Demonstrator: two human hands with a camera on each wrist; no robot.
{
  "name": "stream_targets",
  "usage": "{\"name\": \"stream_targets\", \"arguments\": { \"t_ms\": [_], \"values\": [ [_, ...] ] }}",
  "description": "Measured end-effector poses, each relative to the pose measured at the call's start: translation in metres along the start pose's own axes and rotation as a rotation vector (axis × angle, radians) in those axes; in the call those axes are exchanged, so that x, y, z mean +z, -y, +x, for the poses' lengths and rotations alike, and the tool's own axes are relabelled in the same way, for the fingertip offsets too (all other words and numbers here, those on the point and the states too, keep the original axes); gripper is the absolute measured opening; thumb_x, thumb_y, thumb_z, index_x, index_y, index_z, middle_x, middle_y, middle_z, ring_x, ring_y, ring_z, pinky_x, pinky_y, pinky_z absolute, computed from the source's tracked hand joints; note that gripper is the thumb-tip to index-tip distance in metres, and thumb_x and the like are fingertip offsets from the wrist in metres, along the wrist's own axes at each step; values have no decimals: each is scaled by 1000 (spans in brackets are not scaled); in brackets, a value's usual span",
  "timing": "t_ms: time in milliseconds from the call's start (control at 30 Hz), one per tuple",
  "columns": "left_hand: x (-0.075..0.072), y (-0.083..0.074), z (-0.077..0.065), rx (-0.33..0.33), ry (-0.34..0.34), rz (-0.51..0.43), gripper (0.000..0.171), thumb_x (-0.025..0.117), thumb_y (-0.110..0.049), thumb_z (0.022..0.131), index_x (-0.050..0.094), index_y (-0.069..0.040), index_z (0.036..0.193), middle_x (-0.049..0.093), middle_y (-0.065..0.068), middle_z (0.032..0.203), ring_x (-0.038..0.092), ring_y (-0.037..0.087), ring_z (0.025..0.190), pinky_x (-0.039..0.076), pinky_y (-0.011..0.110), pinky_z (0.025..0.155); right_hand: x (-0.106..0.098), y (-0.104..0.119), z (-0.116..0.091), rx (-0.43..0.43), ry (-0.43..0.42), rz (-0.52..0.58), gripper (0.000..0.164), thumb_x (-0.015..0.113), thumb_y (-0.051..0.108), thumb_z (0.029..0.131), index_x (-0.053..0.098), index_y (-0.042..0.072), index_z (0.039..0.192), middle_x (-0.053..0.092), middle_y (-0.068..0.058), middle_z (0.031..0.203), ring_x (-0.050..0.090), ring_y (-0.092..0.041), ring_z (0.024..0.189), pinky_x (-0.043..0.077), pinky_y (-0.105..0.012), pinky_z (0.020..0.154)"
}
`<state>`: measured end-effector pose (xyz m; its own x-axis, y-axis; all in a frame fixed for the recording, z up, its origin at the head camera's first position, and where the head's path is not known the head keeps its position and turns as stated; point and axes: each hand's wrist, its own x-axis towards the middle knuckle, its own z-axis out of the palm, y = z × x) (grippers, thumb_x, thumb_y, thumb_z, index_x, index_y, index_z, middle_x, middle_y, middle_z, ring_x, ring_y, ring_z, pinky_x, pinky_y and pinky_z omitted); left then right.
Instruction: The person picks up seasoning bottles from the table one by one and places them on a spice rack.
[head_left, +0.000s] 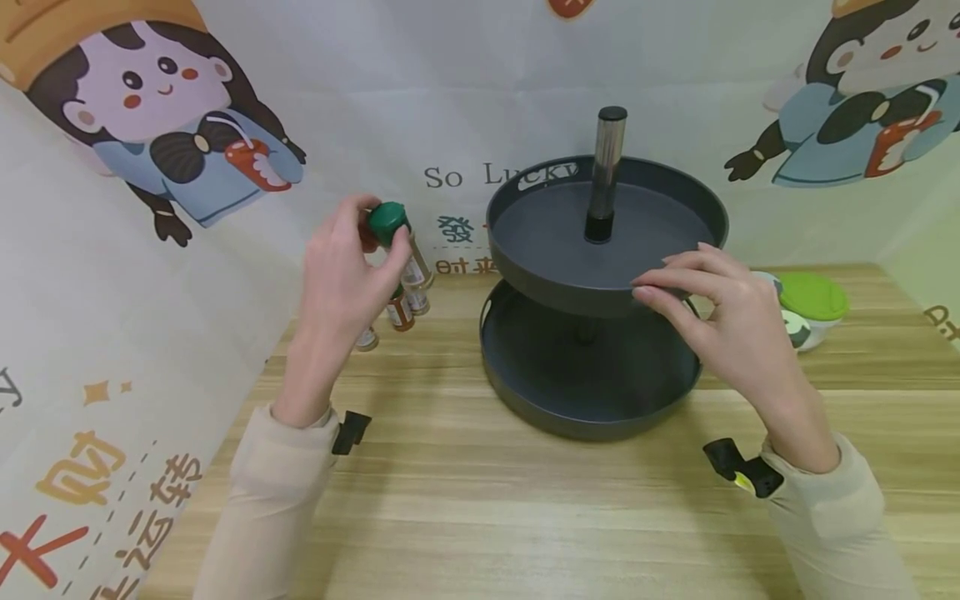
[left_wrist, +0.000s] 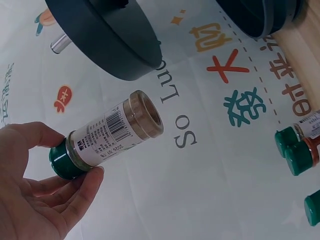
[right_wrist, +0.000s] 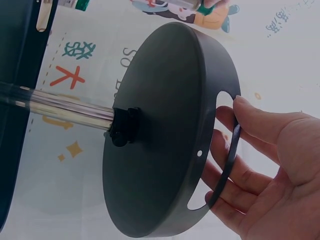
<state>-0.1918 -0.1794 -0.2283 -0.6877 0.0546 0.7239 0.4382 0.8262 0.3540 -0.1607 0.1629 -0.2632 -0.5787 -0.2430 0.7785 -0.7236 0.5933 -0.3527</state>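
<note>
My left hand (head_left: pixel 337 267) holds a spice jar (left_wrist: pixel 107 132) by its green lid (left_wrist: pixel 65 161), raised left of a dark two-tier round tray stand. In the left wrist view the jar has a white barcode label, with brown contents at its base end. On the stand's upper tray (head_left: pixel 540 237), my right hand (head_left: pixel 723 312) grips the near right rim. The right wrist view shows its thumb on the rim and fingers at the handle cutout (right_wrist: pixel 200 195). A metal post (head_left: pixel 609 158) rises from the upper tray, which bears nothing.
Several green-lidded spice jars (head_left: pixel 401 310) stand on the wooden table (head_left: pixel 480 517) below my left hand. The lower tray (head_left: pixel 585 425) sits under the upper one. A container with a bright green lid (head_left: pixel 813 296) is behind my right hand. Printed sheeting (head_left: pixel 375 108) covers the wall behind.
</note>
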Motion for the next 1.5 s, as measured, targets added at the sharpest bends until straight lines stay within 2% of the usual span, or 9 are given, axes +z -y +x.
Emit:
{"name": "stream_targets", "arguments": {
  "t_ms": [433, 733, 1067, 1500],
  "values": [
    [-1, -12, 17, 38, -36, -52, 34, 58, -22, 86, 56, 3, 109, 59, 12, 86, 53, 20, 70, 45, 27, 64, -2, -1, 1, 14, 6, 10, 16, 77, 6, 71, 74, 9, 86, 65, -2, 82, 57, -17, 84, 31, -34, 102],
    [-2, -23, 32, 48, -42, -48, 34, 57, -25, 87, 56, 1, 109, 59, 10, 84, 51, 17, 70, 44, 26, 65, -3, -3, 1, 10, 11, 17, 15, 77, 6, 70, 74, 9, 85, 65, -2, 82, 58, -16, 83, 31, -33, 102],
    [4, -32, 46, 63, -40, -64, 33, 57, -25, 87, 56, 0, 108, 59, 10, 83, 51, 16, 70, 45, 27, 66, -7, -6, 1, 25, 19, 18, 15, 78, 7, 69, 74, 9, 84, 64, -1, 81, 57, -15, 83, 32, -33, 102],
    [17, -49, 67, 100, 0, -58, 33, 54, -27, 88, 56, -1, 109, 58, 7, 82, 50, 14, 70, 42, 25, 67, -10, -9, 1, 49, 39, 19, 15, 78, 7, 69, 74, 9, 84, 65, -1, 84, 58, -15, 87, 31, -30, 102]
  ]
}}
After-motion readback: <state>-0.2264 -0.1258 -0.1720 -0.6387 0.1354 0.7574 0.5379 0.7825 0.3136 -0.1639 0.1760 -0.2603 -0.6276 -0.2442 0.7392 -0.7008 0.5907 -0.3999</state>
